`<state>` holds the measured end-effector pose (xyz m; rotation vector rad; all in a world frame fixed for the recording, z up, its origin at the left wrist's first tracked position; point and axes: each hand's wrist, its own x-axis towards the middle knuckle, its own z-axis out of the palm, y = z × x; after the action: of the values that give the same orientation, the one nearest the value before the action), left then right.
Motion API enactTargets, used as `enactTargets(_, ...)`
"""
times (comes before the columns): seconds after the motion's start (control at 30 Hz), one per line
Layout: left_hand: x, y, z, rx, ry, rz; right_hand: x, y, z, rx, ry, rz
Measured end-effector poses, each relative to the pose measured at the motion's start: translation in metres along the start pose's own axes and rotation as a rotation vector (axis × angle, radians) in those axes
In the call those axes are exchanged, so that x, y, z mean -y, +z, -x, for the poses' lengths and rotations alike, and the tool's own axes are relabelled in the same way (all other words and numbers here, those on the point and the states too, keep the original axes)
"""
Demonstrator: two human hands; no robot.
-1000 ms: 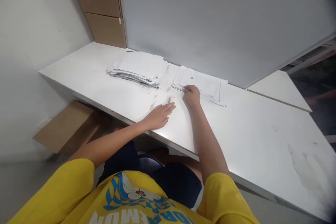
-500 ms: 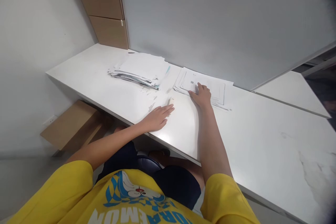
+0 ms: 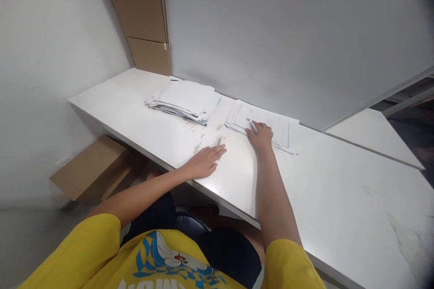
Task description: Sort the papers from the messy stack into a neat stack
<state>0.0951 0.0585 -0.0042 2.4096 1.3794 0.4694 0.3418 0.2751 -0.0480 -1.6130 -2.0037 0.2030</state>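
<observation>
My left hand (image 3: 205, 162) lies on the white table near its front edge, fingers stretched out and flat. Its fingertips touch or nearly touch a small pale block (image 3: 223, 140), partly hidden behind them. My right hand (image 3: 261, 137) rests on the right-hand stack of printed papers (image 3: 280, 133), its fingers curled toward the thumb. A light ridge between thumb and fingers looks like the top sheet of paper (image 3: 241, 117), buckled up in a pinch. To the left is a thicker, uneven pile of papers (image 3: 186, 98) with ragged edges.
The white table (image 3: 325, 189) runs along a grey panel (image 3: 271, 40). Brown cardboard boxes (image 3: 142, 13) are stacked at the back left corner. Another cardboard box (image 3: 90, 167) sits below the table's left side. Small grey marks or scraps (image 3: 197, 146) lie by the left pile.
The fingers of my right hand have drawn in toward the thumb, and a light ridge now shows between them. My left hand stays put. The whole view has shifted slightly upward.
</observation>
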Motion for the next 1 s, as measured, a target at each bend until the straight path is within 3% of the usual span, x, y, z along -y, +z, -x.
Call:
enactTargets(0.13,0.001,0.001,0.005,-0.076,0.029,0.005,0.009,-0.003,0.007,-0.156,-0.124,-0.064)
enactTargets(0.27,0.002,0.007,0.012,-0.312,0.095,0.032,0.018,-0.008,0.025,-0.297,-0.203,-0.173)
enactTargets(0.33,0.005,0.004,0.018,-0.409,0.031,0.021,0.022,-0.012,0.040,-0.335,-0.170,-0.220)
enactTargets(0.4,0.015,-0.007,0.028,-0.434,-0.172,-0.035,0.026,-0.018,0.059,-0.341,-0.128,-0.265)
enactTargets(0.47,0.031,-0.026,0.045,-0.332,-0.412,-0.108,0.031,-0.023,0.077,-0.327,-0.074,-0.325)
enactTargets(0.53,0.049,-0.046,0.071,-0.090,-0.498,-0.142,0.035,-0.028,0.090,-0.315,-0.008,-0.388)
enactTargets(0.57,0.058,-0.054,0.086,0.044,-0.449,-0.150,0.036,-0.029,0.094,-0.305,0.022,-0.412)
enactTargets(0.63,0.070,-0.065,0.118,0.179,-0.339,-0.215,0.037,-0.030,0.096,-0.276,0.058,-0.435)
enactTargets(0.73,0.078,-0.070,0.158,0.196,-0.241,-0.381,0.035,-0.026,0.091,-0.225,0.061,-0.432)
enactTargets(0.83,0.078,-0.081,0.175,0.125,-0.221,-0.461,0.032,-0.022,0.087,-0.200,0.029,-0.414)
enactTargets(0.9,0.073,-0.097,0.171,-0.001,-0.278,-0.441,0.030,-0.020,0.086,-0.199,0.026,-0.403)
enactTargets(1.0,0.059,-0.130,0.148,-0.424,-0.436,-0.269,0.030,-0.020,0.086,-0.212,0.067,-0.396)
